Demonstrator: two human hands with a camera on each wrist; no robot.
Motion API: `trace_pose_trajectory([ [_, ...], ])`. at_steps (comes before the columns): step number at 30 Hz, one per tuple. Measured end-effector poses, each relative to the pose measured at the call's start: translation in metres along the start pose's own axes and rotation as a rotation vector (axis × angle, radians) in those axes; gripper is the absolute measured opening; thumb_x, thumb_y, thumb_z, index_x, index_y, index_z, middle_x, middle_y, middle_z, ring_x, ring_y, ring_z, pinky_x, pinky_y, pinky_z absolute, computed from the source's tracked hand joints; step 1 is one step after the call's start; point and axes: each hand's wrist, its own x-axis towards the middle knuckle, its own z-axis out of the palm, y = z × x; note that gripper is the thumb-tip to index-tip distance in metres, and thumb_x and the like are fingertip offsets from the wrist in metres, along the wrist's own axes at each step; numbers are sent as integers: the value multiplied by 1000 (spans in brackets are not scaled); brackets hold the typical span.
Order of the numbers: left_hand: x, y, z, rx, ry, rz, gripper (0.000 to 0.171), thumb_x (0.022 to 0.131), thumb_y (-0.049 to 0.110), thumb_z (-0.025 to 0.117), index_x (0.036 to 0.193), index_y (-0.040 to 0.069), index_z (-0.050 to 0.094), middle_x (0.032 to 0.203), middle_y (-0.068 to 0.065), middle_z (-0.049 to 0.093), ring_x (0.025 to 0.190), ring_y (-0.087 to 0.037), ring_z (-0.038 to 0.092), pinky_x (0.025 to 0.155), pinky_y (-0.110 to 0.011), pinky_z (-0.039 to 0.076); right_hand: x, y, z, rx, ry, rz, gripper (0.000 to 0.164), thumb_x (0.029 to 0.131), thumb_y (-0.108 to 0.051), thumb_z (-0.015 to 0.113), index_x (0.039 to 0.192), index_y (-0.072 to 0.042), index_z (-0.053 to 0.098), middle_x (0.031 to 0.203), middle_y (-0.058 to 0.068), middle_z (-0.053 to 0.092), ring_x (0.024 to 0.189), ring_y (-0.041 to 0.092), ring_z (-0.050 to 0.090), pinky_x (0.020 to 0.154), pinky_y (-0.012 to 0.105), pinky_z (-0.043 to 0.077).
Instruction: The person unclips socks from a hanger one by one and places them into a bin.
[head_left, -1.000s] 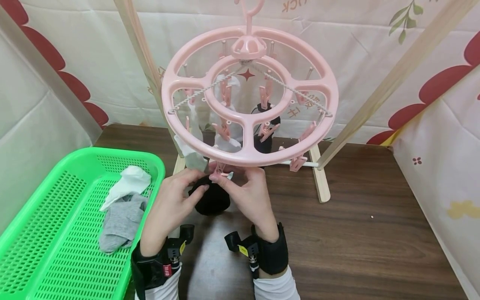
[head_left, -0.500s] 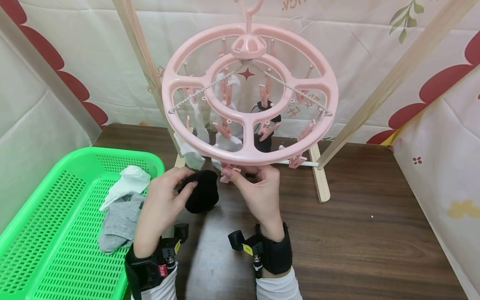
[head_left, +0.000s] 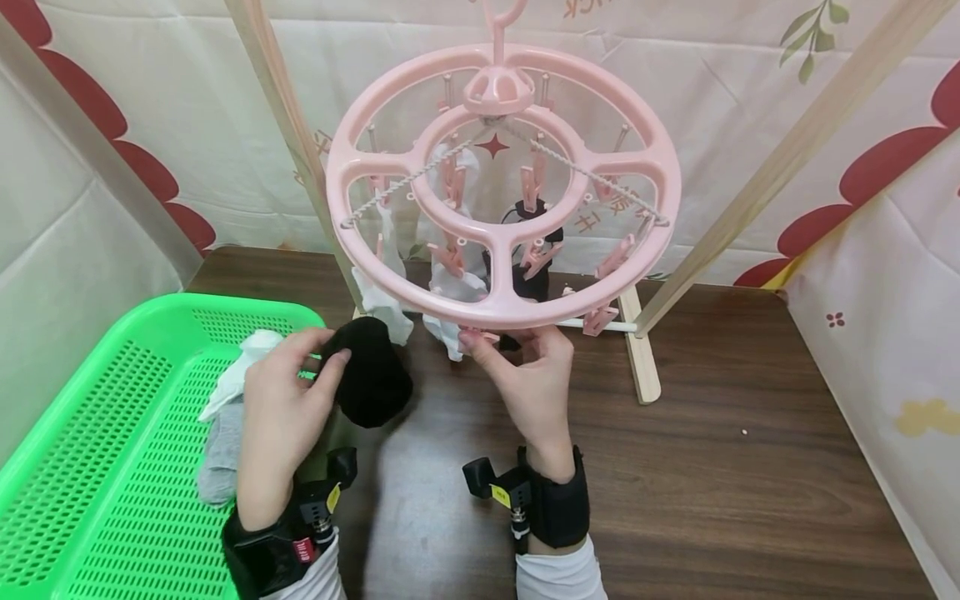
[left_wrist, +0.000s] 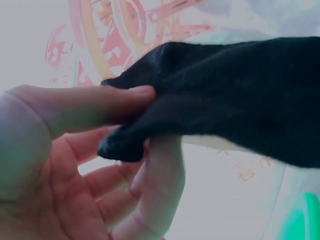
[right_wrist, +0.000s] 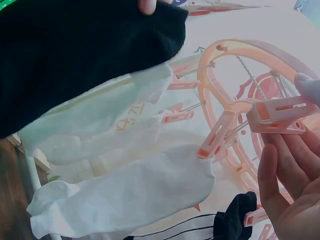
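My left hand (head_left: 281, 408) pinches a black sock (head_left: 371, 375) near one end, between thumb and fingers. The sock hangs to the right of that hand, in front of the pink round clip hanger (head_left: 498, 313) and apart from it. Under the hanger's front rim, my right hand (head_left: 536, 392) holds a pink clothespin (right_wrist: 280, 114) between thumb and fingers. No cloth shows in that clothespin in the right wrist view. A white sock (right_wrist: 130, 192) and a black-and-white striped sock (right_wrist: 235, 215) hang from neighbouring clips. The left wrist view shows the black sock (left_wrist: 225, 95) folded around my fingertips.
A green basket (head_left: 225, 302) stands at the left, holding a white cloth item (head_left: 238, 379) and a grey one (head_left: 222, 454), partly behind my left hand. Wooden poles (head_left: 780, 179) flank the hanger, with a foot (head_left: 640, 358) on the brown table (head_left: 712, 500).
My left hand has drawn the black sock left, away from the front clothespin. My right hand has shifted slightly right and keeps hold of the clothespin.
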Motion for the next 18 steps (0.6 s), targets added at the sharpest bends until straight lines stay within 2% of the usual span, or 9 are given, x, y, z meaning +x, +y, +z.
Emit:
trace_pose_trajectory([
  [3,-1,-2,-5,6,47,-59,9,86,2,69,95,0,69,88,-13,69,70,-27,67,58,-21,48,0,0,0,4,2,-6,35,79,1,75,110,11,61,92,4,65,77,16,57,72,30,48],
  [7,-3,-5,-11,-20,117,-148,13,88,5,69,99,-2,69,89,-16,69,73,-29,68,61,-3,37,0,0,-1,15,2,-18,37,81,-6,75,111,12,61,96,6,66,81,18,59,78,32,48],
  [11,-6,-4,-16,-73,209,-257,19,91,11,66,103,-3,69,90,-16,68,71,-4,65,62,-4,40,0,-1,-4,7,12,-28,37,82,-9,76,109,12,62,93,6,66,79,17,59,78,33,48],
  [14,-7,-3,-21,-102,288,-339,22,92,16,64,104,-1,69,90,-7,67,67,10,56,58,-9,43,0,-1,-7,-11,22,-27,36,82,-10,76,108,11,63,90,6,67,78,16,60,77,32,48],
  [18,-9,-7,-28,-94,396,-415,24,92,20,63,105,2,71,88,6,64,64,9,58,57,-13,41,0,-3,-10,-21,32,-26,33,82,-6,75,107,11,63,90,5,67,79,17,61,76,31,48],
])
